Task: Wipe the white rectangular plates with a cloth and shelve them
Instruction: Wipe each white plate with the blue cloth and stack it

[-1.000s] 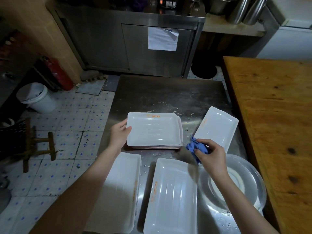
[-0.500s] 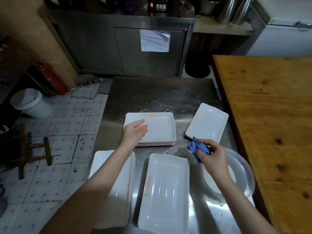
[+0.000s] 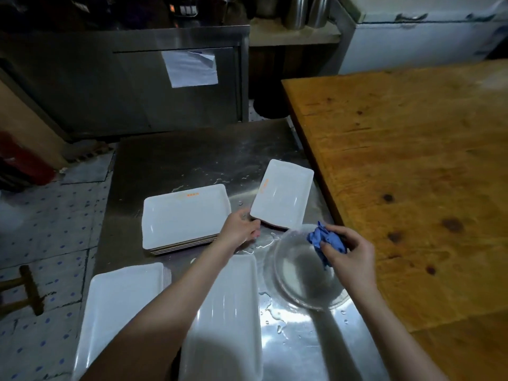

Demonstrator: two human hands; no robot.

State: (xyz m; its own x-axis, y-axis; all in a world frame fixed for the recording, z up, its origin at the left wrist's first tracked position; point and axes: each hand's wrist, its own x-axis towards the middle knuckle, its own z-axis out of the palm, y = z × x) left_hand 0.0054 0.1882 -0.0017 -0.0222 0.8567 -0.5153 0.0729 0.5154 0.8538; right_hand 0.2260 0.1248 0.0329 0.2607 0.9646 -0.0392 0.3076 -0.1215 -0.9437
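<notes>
A single white rectangular plate (image 3: 283, 193) lies at an angle on the steel table (image 3: 176, 158). My left hand (image 3: 240, 228) pinches its near left corner, thumb on the rim and fingers below. My right hand (image 3: 353, 255) grips a crumpled blue cloth (image 3: 325, 240) just right of that plate, above a clear round dish (image 3: 297, 276). A stack of white plates (image 3: 184, 215) sits left of my left hand. Two more white plates, one at the near left (image 3: 118, 306) and one at the near middle (image 3: 231, 317), lie partly under my left forearm.
A wooden table (image 3: 412, 174) runs along the right edge of the steel table. Water drops lie on the steel around the plates. A steel cabinet (image 3: 137, 86) with a paper note stands behind. Tiled floor and a wooden stool (image 3: 24, 292) are at the left.
My left hand left the stack and crossed right to the single plate's near corner. My right hand with the cloth drew back slightly over the clear dish. The view shifted left.
</notes>
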